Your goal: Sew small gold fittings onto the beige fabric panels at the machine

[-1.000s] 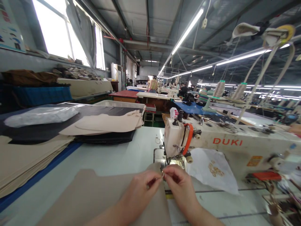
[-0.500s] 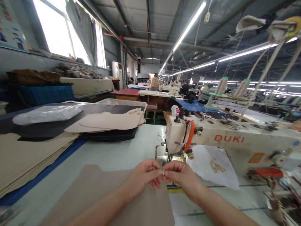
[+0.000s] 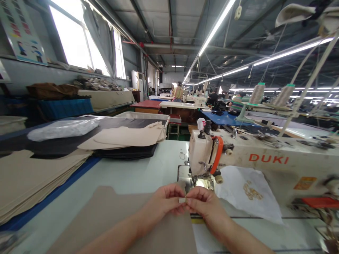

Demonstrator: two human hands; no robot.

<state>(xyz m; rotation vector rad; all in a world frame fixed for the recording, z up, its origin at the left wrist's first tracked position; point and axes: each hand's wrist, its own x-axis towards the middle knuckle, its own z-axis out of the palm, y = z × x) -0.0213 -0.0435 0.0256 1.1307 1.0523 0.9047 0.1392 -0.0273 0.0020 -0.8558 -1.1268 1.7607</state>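
My left hand and my right hand meet in front of the sewing machine's needle area. Their thumbs and fingertips pinch a small pale tab between them, with a tiny metallic bit near the right fingertips. A large taupe panel lies flat on the table beneath my left forearm. The white sewing machine stands just beyond my hands. Right of its needle, a white sheet bears several small gold-coloured pieces.
Stacked beige panels lie at the left, more beige panels on black material behind. A clear plastic bag rests beside them. Thread cones stand at the back right. A person is far off among other tables.
The view has shifted slightly left. A pale tab now shows flat between my fingertips, where a small metallic piece stood upright before. Both hands remain pinched together.
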